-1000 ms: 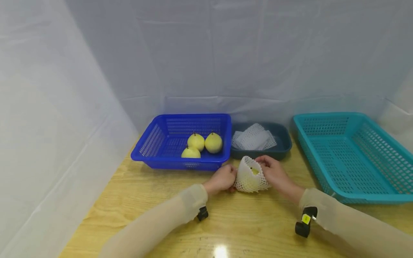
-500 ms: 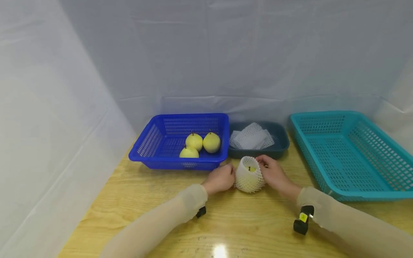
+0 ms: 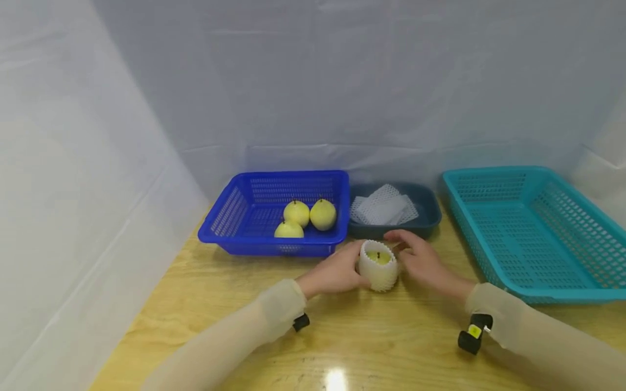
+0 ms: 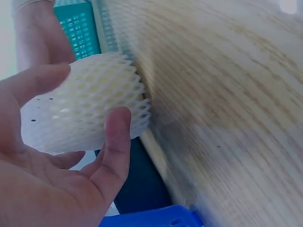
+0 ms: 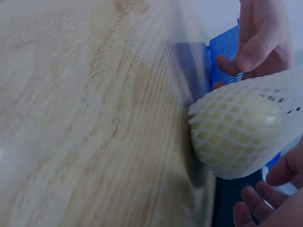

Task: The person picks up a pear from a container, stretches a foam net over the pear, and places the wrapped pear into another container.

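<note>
A yellow pear (image 3: 377, 257) stands upright on the table in a white foam net sleeve (image 3: 381, 276), its stem showing through the net's open top. My left hand (image 3: 339, 269) is spread round the pear's left side, thumb toward the front, fingertips right at the net. In the left wrist view the left fingers (image 4: 116, 137) and thumb lie loosely on either side of the netted pear (image 4: 102, 97). My right hand (image 3: 423, 263) is close on the right, fingers loosely bent and apart from the net in the right wrist view, where the foam mesh reaches past the pear (image 5: 234, 130).
A blue basket (image 3: 274, 251) at the back left holds three bare pears (image 3: 323, 215). Beside it a dark tray (image 3: 430, 214) holds several flat foam nets (image 3: 383, 206). A teal basket (image 3: 518, 239) stands to the right on the wooden table (image 3: 381, 336).
The net has gone from flared and tilted to sitting lower and snug round the upright pear. My left hand has opened and moved round its side; my right fingers have come off the net.
</note>
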{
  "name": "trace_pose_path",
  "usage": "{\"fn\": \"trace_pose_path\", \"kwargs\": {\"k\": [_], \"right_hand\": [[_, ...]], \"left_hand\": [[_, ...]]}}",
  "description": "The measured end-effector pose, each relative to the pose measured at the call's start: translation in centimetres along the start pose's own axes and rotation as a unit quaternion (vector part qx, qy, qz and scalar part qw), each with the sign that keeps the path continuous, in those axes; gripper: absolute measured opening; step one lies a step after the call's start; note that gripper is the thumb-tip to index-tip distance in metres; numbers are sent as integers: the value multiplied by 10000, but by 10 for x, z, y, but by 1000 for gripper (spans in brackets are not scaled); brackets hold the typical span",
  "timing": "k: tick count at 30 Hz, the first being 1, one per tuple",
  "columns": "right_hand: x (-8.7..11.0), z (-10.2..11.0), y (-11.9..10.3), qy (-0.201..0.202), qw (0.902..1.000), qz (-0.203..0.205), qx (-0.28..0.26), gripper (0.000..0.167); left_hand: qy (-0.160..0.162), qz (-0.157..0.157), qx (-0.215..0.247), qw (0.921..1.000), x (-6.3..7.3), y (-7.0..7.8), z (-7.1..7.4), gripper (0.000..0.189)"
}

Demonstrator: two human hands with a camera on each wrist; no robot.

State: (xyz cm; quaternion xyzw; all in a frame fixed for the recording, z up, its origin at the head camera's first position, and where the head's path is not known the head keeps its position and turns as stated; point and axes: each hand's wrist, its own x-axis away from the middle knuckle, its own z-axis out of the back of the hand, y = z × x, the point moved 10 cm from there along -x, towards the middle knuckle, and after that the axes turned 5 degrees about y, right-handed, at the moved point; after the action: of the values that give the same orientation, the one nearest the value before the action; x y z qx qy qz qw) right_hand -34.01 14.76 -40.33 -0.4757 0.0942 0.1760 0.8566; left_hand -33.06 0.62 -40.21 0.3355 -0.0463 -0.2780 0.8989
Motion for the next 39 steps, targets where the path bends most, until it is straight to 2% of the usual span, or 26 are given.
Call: {"fn": "trace_pose_path", "kwargs": {"k": [5, 10, 19, 28, 33, 39], "right_hand": [[10, -2, -19, -718, 9954, 594, 205, 61], [19, -10, -21, -1231, 9889, 699, 459, 67], [23, -20, -5, -1392, 9889, 428, 291, 79], [21, -25, -3, -1337, 9890, 492, 397, 88], [22, -26, 1, -1322, 9903, 374, 222, 88], [23, -19, -2, -1370, 9900, 62, -339, 92]], "left_hand": [[-121, -117, 106, 9998, -5, 2, -7, 75], [-123, -56, -42, 9999, -8, 0, -11, 71], [-289, 61, -485, 9984, -12, -5, -21, 71], [-330, 21, -928, 9951, -16, -7, -23, 69], [-265, 246, -666, 9971, -14, -12, -24, 73], [-85, 437, 469, 9979, -11, -11, -19, 80]]}}
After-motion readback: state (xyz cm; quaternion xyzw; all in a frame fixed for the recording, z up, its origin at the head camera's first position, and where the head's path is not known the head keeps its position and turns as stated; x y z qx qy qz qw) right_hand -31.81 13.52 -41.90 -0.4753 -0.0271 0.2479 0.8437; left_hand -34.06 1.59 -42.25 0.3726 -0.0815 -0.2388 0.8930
